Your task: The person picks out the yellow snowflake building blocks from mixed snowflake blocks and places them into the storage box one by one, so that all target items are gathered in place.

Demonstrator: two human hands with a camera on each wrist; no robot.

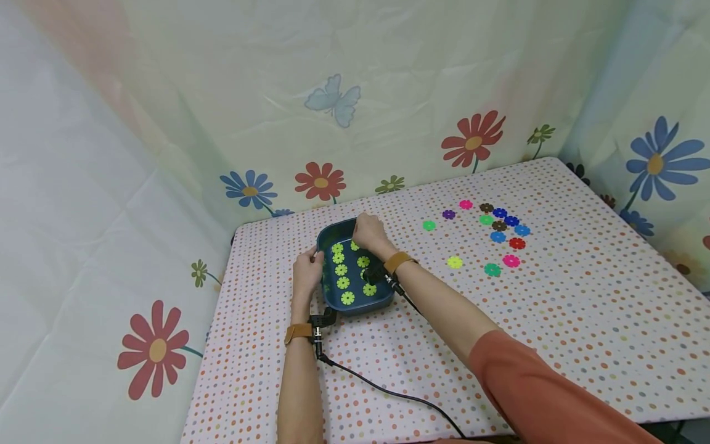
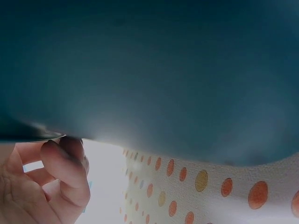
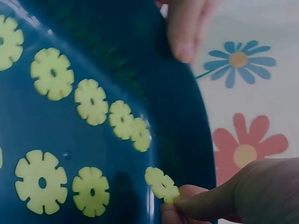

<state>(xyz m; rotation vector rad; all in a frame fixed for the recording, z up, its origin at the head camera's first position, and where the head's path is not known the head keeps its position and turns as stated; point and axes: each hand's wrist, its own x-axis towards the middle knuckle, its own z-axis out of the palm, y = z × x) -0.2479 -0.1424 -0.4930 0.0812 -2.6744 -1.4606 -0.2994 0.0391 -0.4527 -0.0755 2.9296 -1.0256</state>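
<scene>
A dark blue tray (image 1: 363,306) holds two rows of yellow-green, flower-shaped plastic discs (image 1: 341,269). My left hand (image 1: 307,275) grips the tray's left rim, thumb over the edge; in the left wrist view its curled fingers (image 2: 70,170) lie against the tray's outside. At the tray's far end, my right hand (image 1: 373,235) reaches inside. The right wrist view has its thumb and finger pinching the edge of one yellow-green disc (image 3: 161,184), close to the far wall. Other discs (image 3: 41,182) lie flat on the tray floor.
Loose flower discs in several colours lie on the dotted tablecloth to the right, among them a yellow one (image 1: 455,262), a green one (image 1: 492,269) and a red one (image 1: 517,243). A black cable (image 1: 388,390) runs from the left wrist camera. Printed curtains (image 1: 388,142) stand behind the table.
</scene>
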